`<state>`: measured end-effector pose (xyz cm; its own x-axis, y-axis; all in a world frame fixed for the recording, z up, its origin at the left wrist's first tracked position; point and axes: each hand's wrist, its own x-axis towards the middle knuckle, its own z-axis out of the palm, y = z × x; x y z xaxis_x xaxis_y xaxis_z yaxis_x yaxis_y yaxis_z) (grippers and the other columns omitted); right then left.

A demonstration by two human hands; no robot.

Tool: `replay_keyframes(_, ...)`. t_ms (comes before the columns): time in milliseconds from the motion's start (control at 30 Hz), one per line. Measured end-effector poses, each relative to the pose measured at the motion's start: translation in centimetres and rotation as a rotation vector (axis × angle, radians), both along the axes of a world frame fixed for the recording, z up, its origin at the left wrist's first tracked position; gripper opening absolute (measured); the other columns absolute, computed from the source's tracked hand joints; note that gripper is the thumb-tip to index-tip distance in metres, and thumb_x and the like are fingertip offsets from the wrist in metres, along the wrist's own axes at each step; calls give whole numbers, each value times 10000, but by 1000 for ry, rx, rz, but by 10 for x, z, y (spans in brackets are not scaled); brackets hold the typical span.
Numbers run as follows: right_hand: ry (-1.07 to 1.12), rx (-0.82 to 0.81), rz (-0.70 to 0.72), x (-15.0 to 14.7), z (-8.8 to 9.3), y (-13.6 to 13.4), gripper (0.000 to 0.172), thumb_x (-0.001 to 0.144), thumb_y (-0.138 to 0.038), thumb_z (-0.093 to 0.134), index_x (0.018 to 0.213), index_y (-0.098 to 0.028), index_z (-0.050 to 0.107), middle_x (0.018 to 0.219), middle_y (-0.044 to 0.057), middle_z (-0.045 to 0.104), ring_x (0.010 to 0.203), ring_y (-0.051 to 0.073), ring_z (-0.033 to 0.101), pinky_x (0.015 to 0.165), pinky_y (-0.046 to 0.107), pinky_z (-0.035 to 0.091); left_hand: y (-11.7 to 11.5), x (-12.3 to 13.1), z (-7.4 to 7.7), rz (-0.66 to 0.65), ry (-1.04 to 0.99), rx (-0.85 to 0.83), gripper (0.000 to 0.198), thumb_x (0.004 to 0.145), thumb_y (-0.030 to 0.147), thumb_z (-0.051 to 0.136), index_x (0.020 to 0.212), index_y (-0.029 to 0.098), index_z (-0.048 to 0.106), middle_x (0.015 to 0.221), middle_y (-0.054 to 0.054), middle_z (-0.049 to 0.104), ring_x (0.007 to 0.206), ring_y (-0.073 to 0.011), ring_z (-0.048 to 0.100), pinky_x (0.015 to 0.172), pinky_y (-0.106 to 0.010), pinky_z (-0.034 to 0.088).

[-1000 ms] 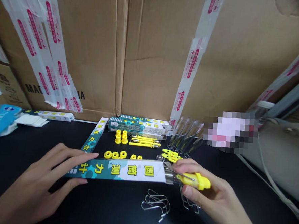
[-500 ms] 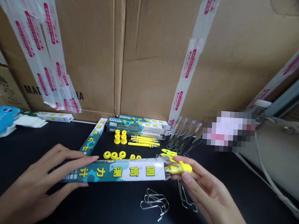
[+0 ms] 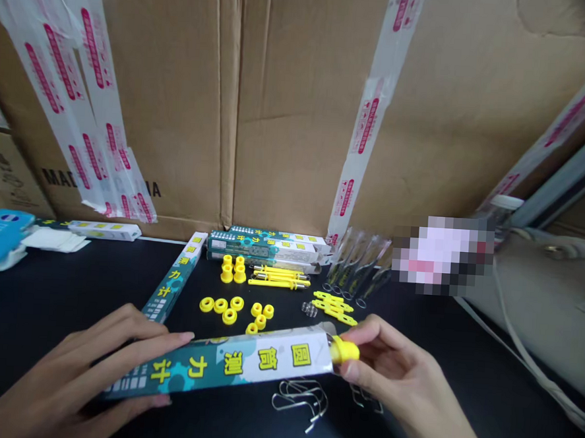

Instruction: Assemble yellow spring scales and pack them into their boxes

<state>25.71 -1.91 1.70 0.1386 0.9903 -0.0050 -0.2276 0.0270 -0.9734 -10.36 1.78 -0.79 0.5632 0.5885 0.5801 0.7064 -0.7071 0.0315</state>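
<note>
My left hand (image 3: 110,360) is closed round the left part of a long narrow cardboard box (image 3: 238,364), teal and white with yellow characters. The box lies nearly level above the table, its open end to the right. My right hand (image 3: 387,367) pinches the yellow cap (image 3: 346,351) of a tube-shaped spring scale. Only the cap sticks out of the box; the rest of the scale is hidden inside. Bent metal hooks (image 3: 301,399) lie below the box, and several yellow rings (image 3: 230,315) lie just behind it.
Behind are yellow collars (image 3: 233,271), yellow rods with springs (image 3: 279,280), flat yellow pieces (image 3: 334,306), small metal coils (image 3: 309,308) and clear tubes (image 3: 361,269). Similar boxes (image 3: 263,249) are stacked against a large carton (image 3: 289,113). A cable (image 3: 518,335) runs at right.
The spring scale has slid left, deeper into the box, so less of it shows. The box has come slightly lower and nearer, uncovering more yellow parts and the coils behind it.
</note>
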Motion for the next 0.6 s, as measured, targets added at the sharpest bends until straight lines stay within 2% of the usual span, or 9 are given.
replay_keyframes(133,23,3,-1,-1,-3,-1,270,597,-314,1028,707,-236,793,786,-2,834,745,152,763,684,159,599,5,2,2,-50,-94,-47,480,929,238,683,1377,406,643,1151,35,748,1075,-198,665,905,-277,568)
replay_keyframes(267,-62,1,5,-1,-3,-3,239,685,-424,976,814,-262,857,886,22,860,858,178,789,766,161,609,7,7,-1,-1,-220,43,406,832,453,669,1230,440,744,1022,-5,803,894,-228,750,722,-303,636)
replay_keyframes(333,-81,-4,19,-1,-2,-3,228,711,-440,959,826,-270,861,900,23,861,877,177,790,781,157,606,6,9,-5,46,-246,94,416,799,530,635,1194,471,754,1019,13,826,851,-227,775,690,-312,645)
replay_keyframes(467,-68,7,51,-2,0,-5,213,744,-429,943,830,-269,831,880,19,851,848,162,787,758,145,600,3,9,-10,44,-319,101,401,775,564,670,1154,476,767,949,66,859,825,-216,801,730,-318,666)
replay_keyframes(600,-54,43,56,0,-2,-7,220,786,-449,909,817,-265,791,904,16,831,873,164,773,780,158,602,1,11,-5,32,-329,90,374,768,582,688,1110,465,783,878,70,863,727,-217,805,655,-318,675)
